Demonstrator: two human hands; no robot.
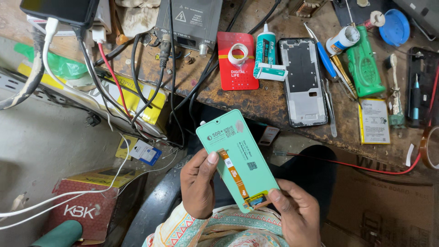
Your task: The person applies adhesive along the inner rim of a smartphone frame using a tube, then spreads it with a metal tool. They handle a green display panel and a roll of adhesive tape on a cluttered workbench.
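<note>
I hold a green-backed phone display panel (235,155) in front of me, below the bench edge, its back side up. An orange flex cable (234,173) runs down its middle to a connector near the lower end. My left hand (197,185) grips the panel's left edge, thumb resting beside the cable's top. My right hand (296,212) holds the lower right corner, thumb near the connector. A bare phone frame (303,82) lies on the wooden bench (256,103) above.
On the bench lie a red card with a tape roll (238,57), a glue tube (265,48), tweezers (329,105), a green tool (364,68), a flat battery (374,121) and a grey station box (190,23). Cables hang at left; a red box (91,206) sits below.
</note>
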